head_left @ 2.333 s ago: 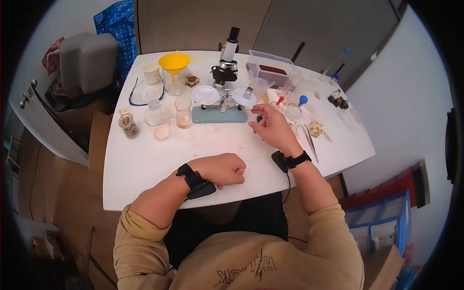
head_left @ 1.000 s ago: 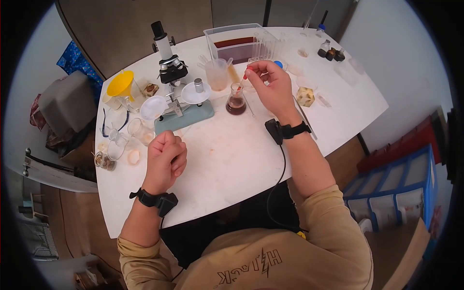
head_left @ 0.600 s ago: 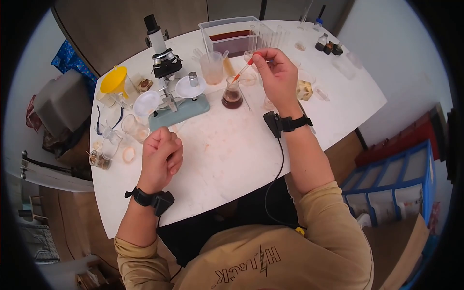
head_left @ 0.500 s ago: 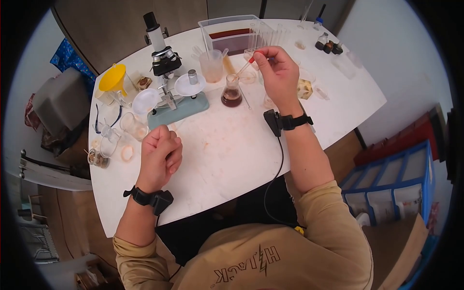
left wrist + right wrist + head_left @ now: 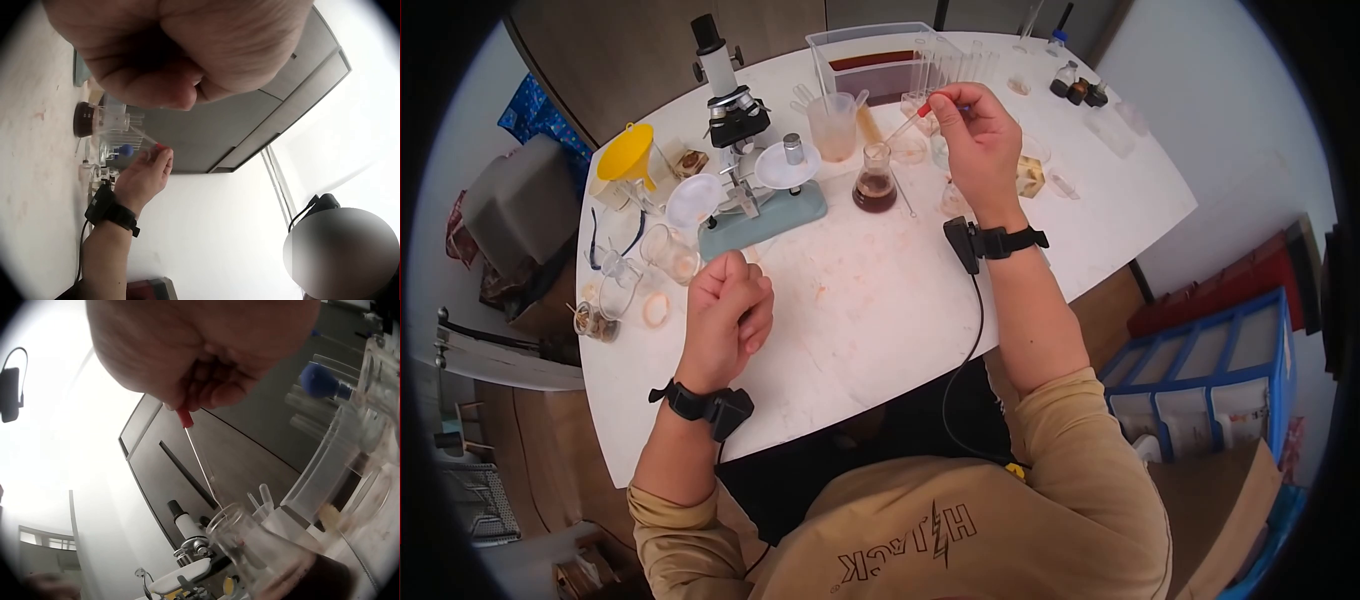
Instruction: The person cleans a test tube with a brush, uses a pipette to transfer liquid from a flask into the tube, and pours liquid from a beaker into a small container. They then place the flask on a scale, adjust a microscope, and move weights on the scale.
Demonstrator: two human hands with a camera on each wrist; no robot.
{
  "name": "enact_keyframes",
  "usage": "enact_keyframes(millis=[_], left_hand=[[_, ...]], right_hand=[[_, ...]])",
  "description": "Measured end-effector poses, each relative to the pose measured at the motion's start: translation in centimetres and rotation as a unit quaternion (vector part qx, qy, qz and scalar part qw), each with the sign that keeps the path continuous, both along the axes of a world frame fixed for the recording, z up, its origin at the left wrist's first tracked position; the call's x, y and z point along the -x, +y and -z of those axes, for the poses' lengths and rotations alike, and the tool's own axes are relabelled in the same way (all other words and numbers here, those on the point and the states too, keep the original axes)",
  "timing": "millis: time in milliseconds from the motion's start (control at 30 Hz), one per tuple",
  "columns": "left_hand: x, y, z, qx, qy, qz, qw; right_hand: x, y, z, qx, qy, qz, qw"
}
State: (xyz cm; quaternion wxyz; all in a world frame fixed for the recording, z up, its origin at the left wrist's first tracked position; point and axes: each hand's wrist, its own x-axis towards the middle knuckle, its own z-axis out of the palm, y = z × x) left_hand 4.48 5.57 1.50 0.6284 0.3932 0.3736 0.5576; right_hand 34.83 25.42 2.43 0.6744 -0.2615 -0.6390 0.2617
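White table (image 5: 880, 300) stained orange, right hand (image 5: 980, 140) pinching a red-bulbed dropper (image 5: 908, 122) – its glass tip slanting down from the fingers into a flask (image 5: 874, 184) of brown liquid, left hand (image 5: 725, 315) clenched, holding nothing – resting well apart

Flask (image 5: 874, 186) ringed by beaker (image 5: 836, 122), scale (image 5: 762, 208); front bare.

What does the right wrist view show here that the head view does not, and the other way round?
Only the right wrist view shows, from close up, the dropper's glass tip at the mouth of the conical flask.

Only the head view shows the left hand, curled on the white table and holding nothing, plus the yellow funnel and the balance scale.

Both show the right hand pinching the dropper's red bulb, the flask's dark liquid, and the microscope.
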Motion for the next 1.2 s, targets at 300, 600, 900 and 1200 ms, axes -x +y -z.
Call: enact_keyframes(millis=[300, 600, 900, 1200], left_hand=[[-0.26, 0.09, 0.23, 0.006, 0.005, 0.001, 1.0], [-0.39, 0.1, 0.47, 0.013, 0.013, 0.001, 1.0], [-0.32, 0.18, 0.77, 0.01, 0.015, 0.002, 1.0], [-0.4, 0.19, 0.7, -0.001, 0.025, 0.005, 1.0]], right_hand=[[-0.19, -0.01, -0.2, -0.016, 0.001, 0.005, 1.0], [-0.22, -0.02, -0.21, -0.014, 0.011, 0.005, 1.0], [-0.29, 0.04, -0.14, -0.002, -0.002, 0.019, 1.0], [-0.32, -0.08, -0.51, 0.042, 0.053, -0.031, 0.997]])
